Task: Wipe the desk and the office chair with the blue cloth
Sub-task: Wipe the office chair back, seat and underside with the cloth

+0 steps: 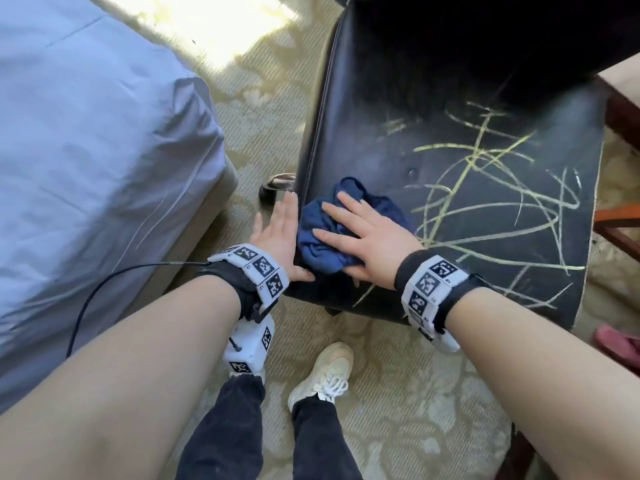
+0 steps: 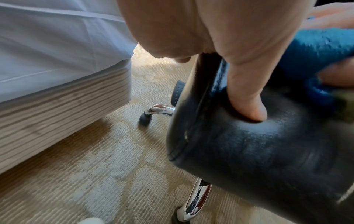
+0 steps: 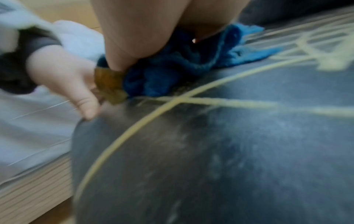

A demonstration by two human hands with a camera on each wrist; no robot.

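Note:
The blue cloth lies bunched on the front left part of the black office chair seat. My right hand presses flat on it with fingers spread. Yellow scribble marks cover the seat to the right of the cloth. My left hand rests against the seat's left edge with straight fingers. Its thumb pushes into the cushion top. The left wrist view shows the cloth beside that thumb. In the blurred right wrist view the cloth sits under my right hand.
A bed with pale blue sheets stands close on the left. The chair's chrome leg and caster sit on patterned carpet between bed and seat. My shoe is below the seat front. A wooden desk corner shows at upper right.

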